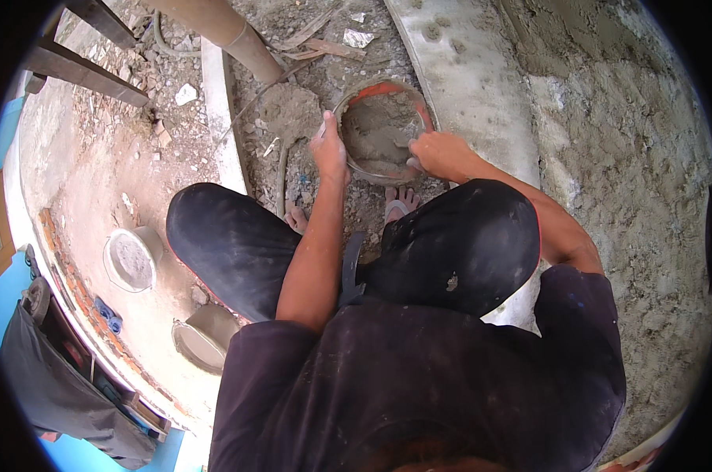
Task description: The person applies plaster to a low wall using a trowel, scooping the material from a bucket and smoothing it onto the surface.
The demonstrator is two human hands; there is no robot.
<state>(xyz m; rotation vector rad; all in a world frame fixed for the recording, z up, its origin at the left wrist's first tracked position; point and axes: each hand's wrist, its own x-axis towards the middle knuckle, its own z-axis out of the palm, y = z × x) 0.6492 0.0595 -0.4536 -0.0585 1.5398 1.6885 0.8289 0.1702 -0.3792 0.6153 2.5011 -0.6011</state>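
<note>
Rubbly ground (301,181) surrounds the mortar bucket (379,89) beside a concrete ledge (466,75).

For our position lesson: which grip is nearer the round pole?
Left: the left grip is right of the pole; the right grip is farther right, across the bucket.

Ahead and left of the left hand (329,151), a thick tan pole (226,35) slants down to the rubble, with two dark beams (88,72) farther left. Wood scraps (336,49) and a pale shard (358,38) lie beyond both hands. A narrow whitish kerb (223,118) runs left of the left hand. Behind and left of it stand a pale bucket (151,240) and a tilted tub (216,321); farther out hangs a dark sheet (64,393). A pale ledge (470,86) runs ahead and right of the right hand (441,153).
</note>
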